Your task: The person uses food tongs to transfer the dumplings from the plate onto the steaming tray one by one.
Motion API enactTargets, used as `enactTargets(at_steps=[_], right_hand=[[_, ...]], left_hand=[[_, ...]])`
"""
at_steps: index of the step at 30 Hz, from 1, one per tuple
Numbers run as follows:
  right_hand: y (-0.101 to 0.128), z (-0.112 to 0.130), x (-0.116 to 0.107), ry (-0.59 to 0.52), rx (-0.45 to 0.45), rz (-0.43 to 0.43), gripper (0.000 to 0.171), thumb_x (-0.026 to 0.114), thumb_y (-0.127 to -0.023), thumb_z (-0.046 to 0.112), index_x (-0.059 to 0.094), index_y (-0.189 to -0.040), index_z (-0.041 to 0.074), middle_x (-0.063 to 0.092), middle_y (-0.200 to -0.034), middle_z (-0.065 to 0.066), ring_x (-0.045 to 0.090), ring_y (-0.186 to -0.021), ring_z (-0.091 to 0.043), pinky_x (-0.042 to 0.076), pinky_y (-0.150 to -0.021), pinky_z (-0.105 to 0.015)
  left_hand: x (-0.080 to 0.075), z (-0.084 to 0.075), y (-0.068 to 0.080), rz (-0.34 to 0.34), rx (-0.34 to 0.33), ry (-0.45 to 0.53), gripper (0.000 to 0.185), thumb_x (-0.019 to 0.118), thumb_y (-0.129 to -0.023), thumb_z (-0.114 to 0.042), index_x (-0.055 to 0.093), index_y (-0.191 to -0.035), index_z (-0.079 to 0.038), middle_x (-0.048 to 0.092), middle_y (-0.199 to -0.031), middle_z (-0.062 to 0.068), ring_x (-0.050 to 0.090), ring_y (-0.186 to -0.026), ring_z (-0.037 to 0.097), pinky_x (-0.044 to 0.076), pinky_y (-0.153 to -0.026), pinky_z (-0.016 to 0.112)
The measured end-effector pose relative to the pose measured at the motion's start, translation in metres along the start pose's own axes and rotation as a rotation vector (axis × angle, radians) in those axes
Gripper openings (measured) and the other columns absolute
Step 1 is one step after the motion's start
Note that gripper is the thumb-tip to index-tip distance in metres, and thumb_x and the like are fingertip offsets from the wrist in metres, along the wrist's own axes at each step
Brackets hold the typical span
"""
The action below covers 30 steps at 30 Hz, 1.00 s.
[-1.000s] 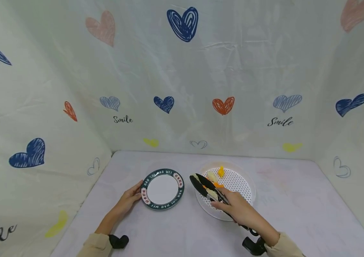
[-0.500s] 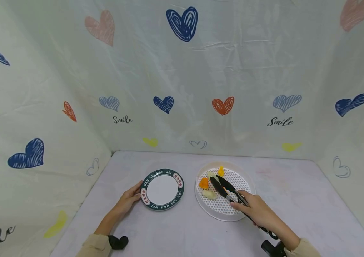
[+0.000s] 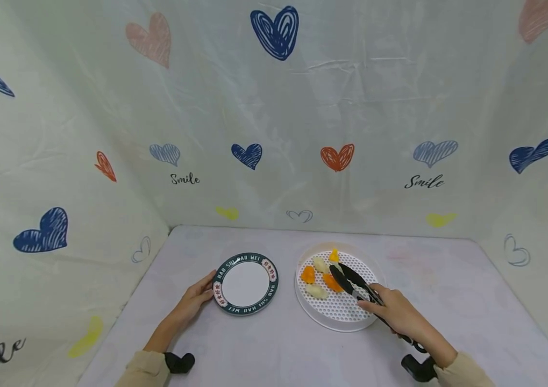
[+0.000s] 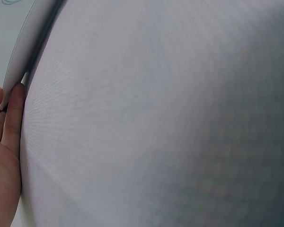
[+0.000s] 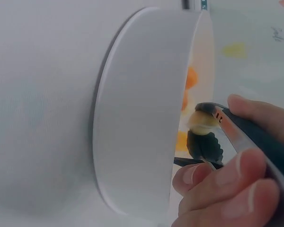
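Note:
In the head view my left hand grips the left rim of a round plate with a dark green lettered border. The left wrist view has the fingers under the rim and the thumb above it. My right hand holds black-and-metal tongs over a white round container with a perforated surface. Between the tong tips in the right wrist view is a pale, rounded dumpling-like piece. Beside them lie orange pieces, pale pieces and a yellow one.
Plate and container stand side by side on a pale-covered table. Behind it hangs a white curtain printed with hearts. The container's side wall rises above the tabletop in the right wrist view.
My right hand has moved the tongs rightward, from the container's left edge to its middle, uncovering the orange and pale pieces there. My left hand and the plate have stayed put.

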State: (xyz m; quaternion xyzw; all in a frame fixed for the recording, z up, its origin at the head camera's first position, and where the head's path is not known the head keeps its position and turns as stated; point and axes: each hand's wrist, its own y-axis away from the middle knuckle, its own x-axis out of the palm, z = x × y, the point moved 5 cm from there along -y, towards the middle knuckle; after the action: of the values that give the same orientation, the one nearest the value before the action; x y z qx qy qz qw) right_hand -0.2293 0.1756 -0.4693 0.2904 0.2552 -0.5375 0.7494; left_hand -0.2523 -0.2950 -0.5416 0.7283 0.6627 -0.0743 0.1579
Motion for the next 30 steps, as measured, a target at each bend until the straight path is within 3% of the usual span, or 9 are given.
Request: enactTargets(at_steps=[14,23,30], right_hand=[[-0.008,-0.009,-0.008,0.103,-0.004,0.004,0.067,0.068,-0.095,0.032,0.045,-0.134,-0.019,0.057,-0.061,-0.009,0.045,-0.032,-0.011,0.041,-0.034,-0.025],[-0.015,-0.012,-0.009,0.137,0.016,0.022,0.068,0.069,-0.093,0.031,0.045,-0.133,-0.019,0.065,-0.091,-0.025,0.046,-0.032,-0.013,0.043,-0.034,-0.028],[-0.019,-0.013,-0.008,0.147,0.045,0.040,0.072,0.069,-0.093,0.033,0.044,-0.134,-0.020,0.063,-0.097,-0.028,0.045,-0.034,-0.014,0.043,-0.035,-0.027]], left_hand=[[0.000,-0.004,0.002,0.013,0.013,0.001,0.057,0.044,-0.101,0.003,0.023,-0.154,0.005,0.021,-0.161,0.021,0.017,-0.148,0.035,0.021,-0.116,0.044],[0.000,-0.003,0.003,0.023,0.032,-0.001,0.057,0.044,-0.101,0.003,0.023,-0.153,0.007,0.020,-0.160,0.022,0.017,-0.148,0.037,0.020,-0.116,0.045],[-0.001,0.000,0.001,0.007,0.021,0.001,0.057,0.044,-0.101,0.004,0.024,-0.154,0.006,0.020,-0.161,0.021,0.018,-0.148,0.036,0.021,-0.116,0.044]])
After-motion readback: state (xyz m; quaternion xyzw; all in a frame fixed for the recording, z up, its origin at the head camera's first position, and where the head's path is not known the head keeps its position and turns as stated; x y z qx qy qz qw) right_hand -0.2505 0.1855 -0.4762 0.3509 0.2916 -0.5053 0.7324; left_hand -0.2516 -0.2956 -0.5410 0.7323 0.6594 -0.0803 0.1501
